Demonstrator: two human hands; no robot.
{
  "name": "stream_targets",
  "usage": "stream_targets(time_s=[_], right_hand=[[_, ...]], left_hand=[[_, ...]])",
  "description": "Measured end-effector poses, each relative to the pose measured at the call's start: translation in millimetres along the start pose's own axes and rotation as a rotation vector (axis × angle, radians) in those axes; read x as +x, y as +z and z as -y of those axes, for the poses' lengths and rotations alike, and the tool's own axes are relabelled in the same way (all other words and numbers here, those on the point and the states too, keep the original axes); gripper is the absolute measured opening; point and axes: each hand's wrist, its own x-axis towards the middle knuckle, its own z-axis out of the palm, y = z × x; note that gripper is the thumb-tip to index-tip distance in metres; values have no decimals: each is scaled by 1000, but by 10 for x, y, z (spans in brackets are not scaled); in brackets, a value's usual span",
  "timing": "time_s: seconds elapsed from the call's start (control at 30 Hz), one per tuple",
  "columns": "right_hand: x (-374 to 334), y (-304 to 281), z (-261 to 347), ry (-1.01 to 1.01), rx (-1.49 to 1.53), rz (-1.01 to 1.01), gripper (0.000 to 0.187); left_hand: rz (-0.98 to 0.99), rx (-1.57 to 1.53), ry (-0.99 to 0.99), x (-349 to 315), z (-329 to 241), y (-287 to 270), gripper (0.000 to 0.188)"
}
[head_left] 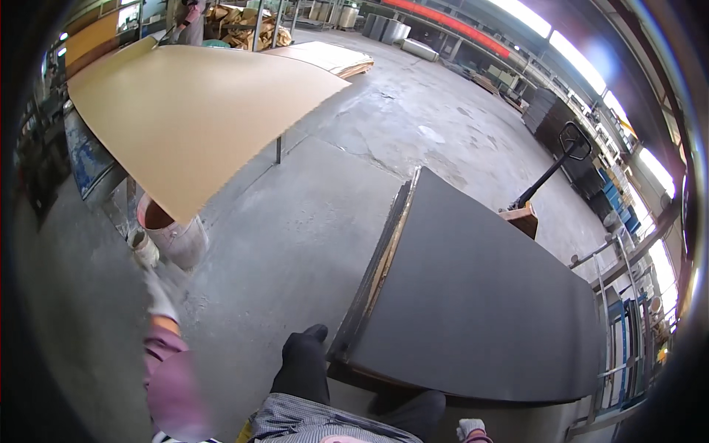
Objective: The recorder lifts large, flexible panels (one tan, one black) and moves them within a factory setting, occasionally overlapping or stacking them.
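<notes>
My left hand (160, 297), in a white glove below a mauve sleeve, reaches down at the left and is smeared by motion. Just beyond it are a small whitish cylindrical container (145, 251) and a stained pinkish bucket (179, 242). I cannot tell whether the fingers touch or hold the small container. My right hand (470, 428), also gloved, is low at the bottom edge with its fingers curled in, and nothing shows in them. It is nearest to a stack of large dark grey sheets (476, 295), apart from its near edge.
A broad tan sheet (210, 103) overhangs its support at the left, one corner above the bucket. Beyond the dark stack rises a pallet jack handle (550, 173). A metal rack (624, 347) is at the right. Another person (192, 22) stands behind the tan sheet.
</notes>
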Motion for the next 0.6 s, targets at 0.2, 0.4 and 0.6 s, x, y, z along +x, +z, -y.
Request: stream_targets(time_s=[0.2, 0.4, 0.6], right_hand=[[-464, -172, 139, 43, 42, -44, 11], [-987, 59, 692, -115, -198, 0, 25], [-1369, 158, 841, -141, -269, 21, 25]], left_hand=[[-170, 451, 267, 493, -1174, 1677, 72], [-401, 730, 464, 608, -453, 1461, 52], [-360, 526, 248, 543, 306, -527, 39]])
